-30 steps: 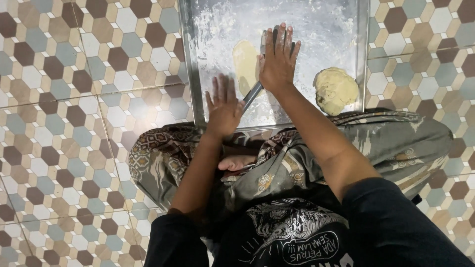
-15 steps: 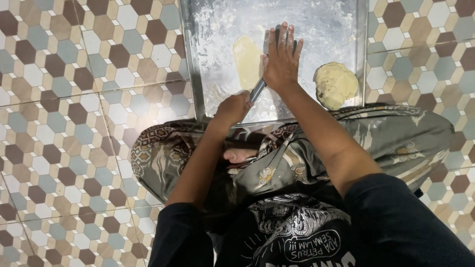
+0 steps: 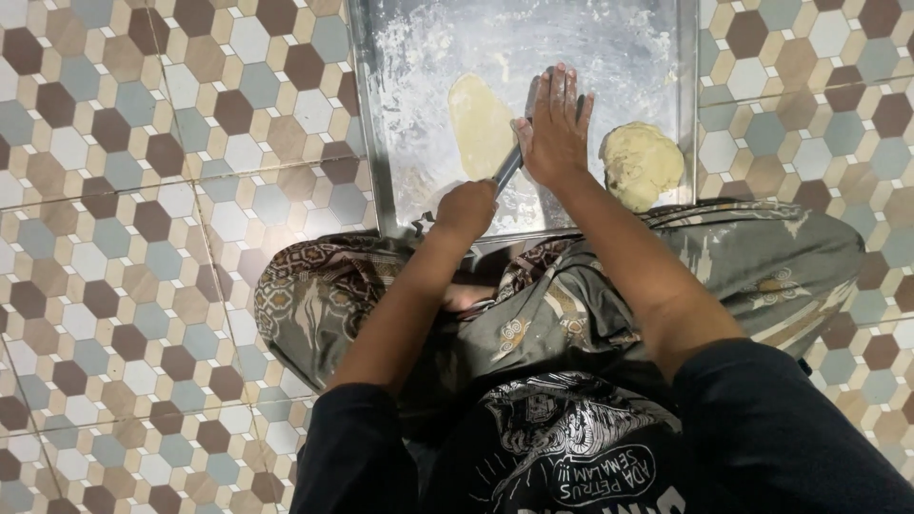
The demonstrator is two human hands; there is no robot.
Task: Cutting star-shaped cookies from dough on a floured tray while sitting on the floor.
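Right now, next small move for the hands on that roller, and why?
Probably push the metal rolling rod forward over the flattened dough. The left hand grips its near end, the right hand lies flat on its far part, and the sheet lies just ahead on the floured tray.

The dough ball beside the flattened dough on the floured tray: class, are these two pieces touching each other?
Apart. The head view shows the right hand and bare floured tray between the dough ball and the flattened dough.
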